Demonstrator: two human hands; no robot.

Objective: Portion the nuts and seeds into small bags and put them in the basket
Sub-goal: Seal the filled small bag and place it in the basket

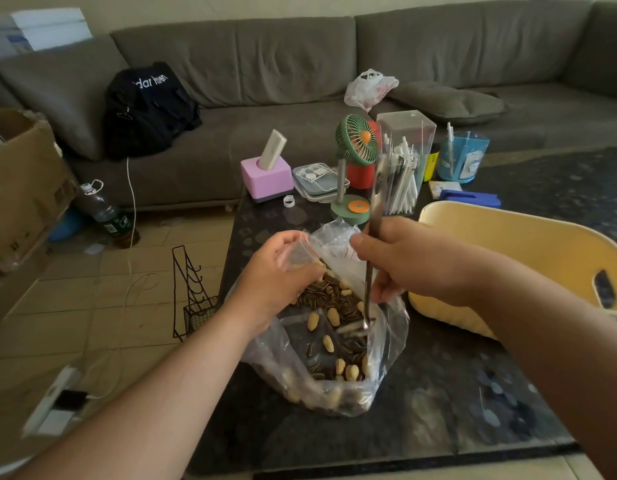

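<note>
Your two bare arms reach out from the bottom edge, and both hands meet over the big clear plastic bag of peanuts and striped sunflower seeds (pixel 335 341). That bag sits open on the dark speckled table (pixel 456 393), right under your hands.

Your left hand (pixel 283 268) pinches a small clear zip bag with a red strip (pixel 305 251) at its top. It holds the little bag up just above the nuts, with the palm turned down and the fingers curled round the plastic.

Your right hand (pixel 400 261) is closed round a long thin metal scoop (pixel 373 237). The handle stands nearly straight up past your thumb. Its tip dips down into the nuts below your hand. The top of it looks blurry.

I think you are on the scooping step: getting nuts and seeds out of the big bag and into the little one. Next you need to lift a scoopful, tip it into the small bag's mouth, and keep that mouth wide open with your left fingers so nothing spills.

Just past your right arm waits the pale yellow plastic basket with a handle hole (pixel 508 244). I see no filled bags in the part that shows.
</note>
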